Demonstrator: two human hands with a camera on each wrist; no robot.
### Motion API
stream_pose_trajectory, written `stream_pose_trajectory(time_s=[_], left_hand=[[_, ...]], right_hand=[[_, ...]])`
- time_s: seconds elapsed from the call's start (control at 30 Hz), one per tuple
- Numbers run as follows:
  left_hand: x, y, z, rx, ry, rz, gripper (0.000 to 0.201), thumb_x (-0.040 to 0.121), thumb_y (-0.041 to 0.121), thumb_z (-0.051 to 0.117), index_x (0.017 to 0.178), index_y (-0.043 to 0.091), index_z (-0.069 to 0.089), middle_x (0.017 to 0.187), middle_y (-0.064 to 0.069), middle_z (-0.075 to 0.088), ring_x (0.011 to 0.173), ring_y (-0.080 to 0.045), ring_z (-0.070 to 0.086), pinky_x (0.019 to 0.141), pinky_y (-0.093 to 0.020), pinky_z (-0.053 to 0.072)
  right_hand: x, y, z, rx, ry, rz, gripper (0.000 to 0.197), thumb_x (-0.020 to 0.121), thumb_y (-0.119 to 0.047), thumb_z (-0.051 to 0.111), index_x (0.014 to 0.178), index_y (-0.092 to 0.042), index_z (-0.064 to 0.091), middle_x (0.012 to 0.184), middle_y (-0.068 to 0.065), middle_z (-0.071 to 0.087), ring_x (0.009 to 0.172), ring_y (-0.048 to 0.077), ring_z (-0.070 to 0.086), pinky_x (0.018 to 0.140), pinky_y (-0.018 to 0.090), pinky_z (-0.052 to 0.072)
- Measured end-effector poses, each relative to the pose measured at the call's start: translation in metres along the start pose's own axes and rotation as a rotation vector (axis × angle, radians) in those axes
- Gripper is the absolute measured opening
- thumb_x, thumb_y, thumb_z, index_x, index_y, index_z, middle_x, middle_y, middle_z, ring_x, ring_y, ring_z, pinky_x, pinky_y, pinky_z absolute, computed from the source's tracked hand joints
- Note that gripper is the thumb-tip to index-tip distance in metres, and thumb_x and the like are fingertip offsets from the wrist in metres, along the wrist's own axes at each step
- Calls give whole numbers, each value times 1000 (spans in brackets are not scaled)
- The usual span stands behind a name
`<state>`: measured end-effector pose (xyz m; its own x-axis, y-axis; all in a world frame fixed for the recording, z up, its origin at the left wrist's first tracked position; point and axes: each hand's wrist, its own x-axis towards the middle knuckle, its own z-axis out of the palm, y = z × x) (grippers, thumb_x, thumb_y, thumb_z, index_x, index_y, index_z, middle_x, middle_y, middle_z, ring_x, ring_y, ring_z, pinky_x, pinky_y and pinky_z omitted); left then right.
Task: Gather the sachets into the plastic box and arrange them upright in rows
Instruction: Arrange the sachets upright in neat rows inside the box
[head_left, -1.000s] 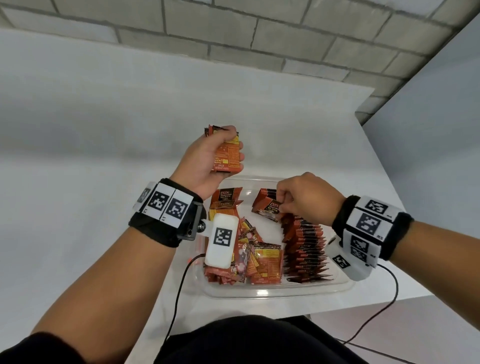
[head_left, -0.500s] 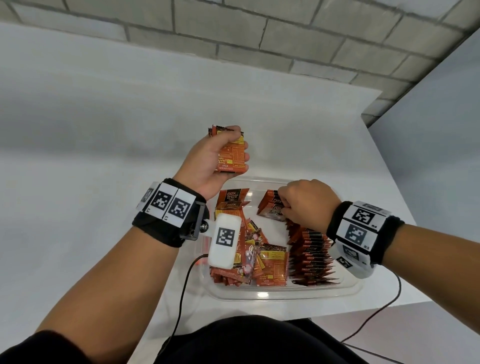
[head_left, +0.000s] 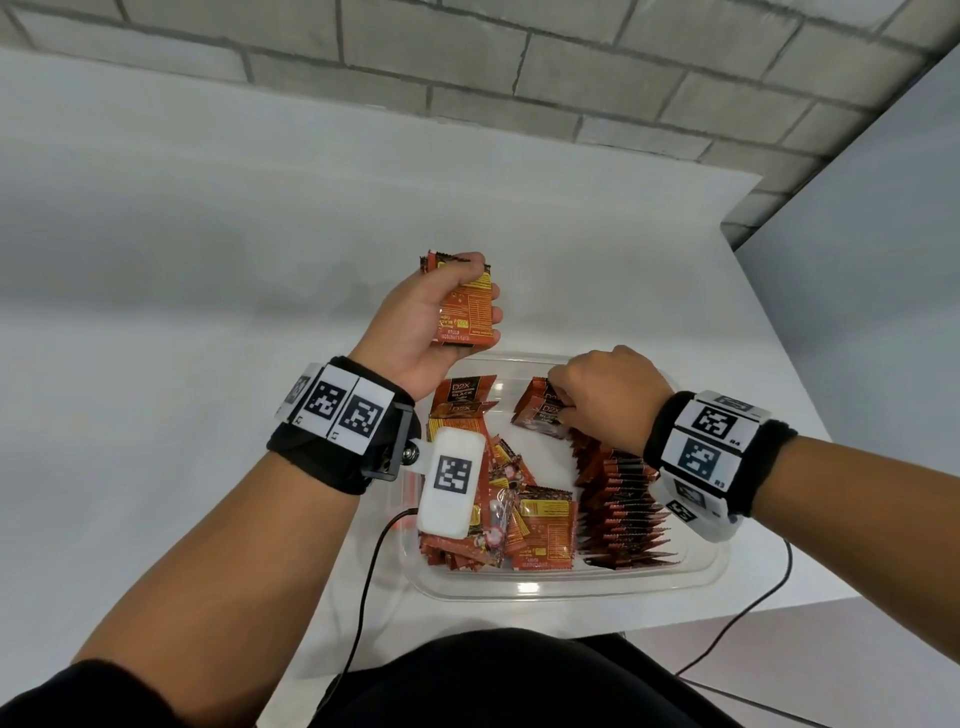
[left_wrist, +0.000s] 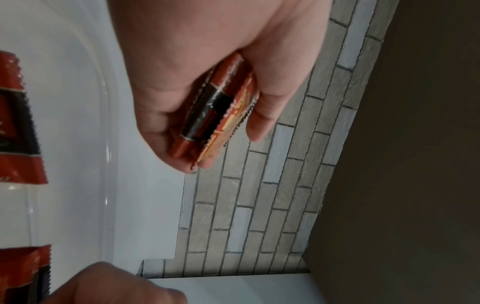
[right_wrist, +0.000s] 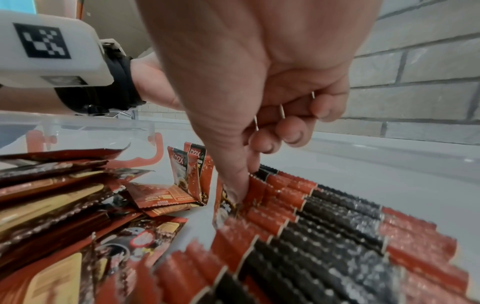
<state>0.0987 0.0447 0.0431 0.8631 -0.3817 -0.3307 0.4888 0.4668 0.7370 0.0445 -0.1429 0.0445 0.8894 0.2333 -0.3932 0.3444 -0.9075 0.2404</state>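
At the frame's centre right, my right hand (head_left: 608, 397) reaches into the plastic box (head_left: 571, 590), fingers (right_wrist: 233, 185) curled and pinching the end sachet (head_left: 540, 413) at the far end of the upright row (head_left: 621, 506). My left hand (head_left: 436, 317) hovers just above the box's far rim, fingers closed round a small stack of sachets (head_left: 467, 312). Loose sachets (head_left: 498, 499) lie heaped flat in the box's left half.

To do this well, I'd press the pinched sachet snug against its neighbour so it stands and doesn't lean, keeping the serrated tops level, then feed one at a time from the stack. Letting go too early could tip the end ones over.

The box sits on a white bench (head_left: 208, 312) near its lower right corner, with a pale brick wall (head_left: 519, 52) along the top.
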Motion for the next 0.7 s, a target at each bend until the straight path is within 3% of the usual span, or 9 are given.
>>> stream_pose_trajectory(time_s=[0.23,0.57,0.7], left_hand=[[1,-2,2,5,-7,-4,15,91,19,57,106,14,59,87,-7,64,73,-20,63,63,-31,54],[0,-6,5,-7,-20,-16,15,92,19,57,106,14,59,88,-7,64,74,-20,63,63,-32,53],[-2,-8,5,-31,-26,-56,28,93,13,47,119,7,55,90,-12,67,75,-24,66,63,-34,55]], right_hand=[[-2,3,-1,42,2,6,24,88,-36,60,84,-19,44,79,-3,49,73,19,48,70,29,32],[-2,4,-1,44,38,12,25,89,-38,59,83,-17,47,81,-1,55,74,21,52,70,29,30],[-9,9,-8,181,109,69,27,89,-44,57,87,-18,52,78,-3,55,70,19,51,65,29,32]])
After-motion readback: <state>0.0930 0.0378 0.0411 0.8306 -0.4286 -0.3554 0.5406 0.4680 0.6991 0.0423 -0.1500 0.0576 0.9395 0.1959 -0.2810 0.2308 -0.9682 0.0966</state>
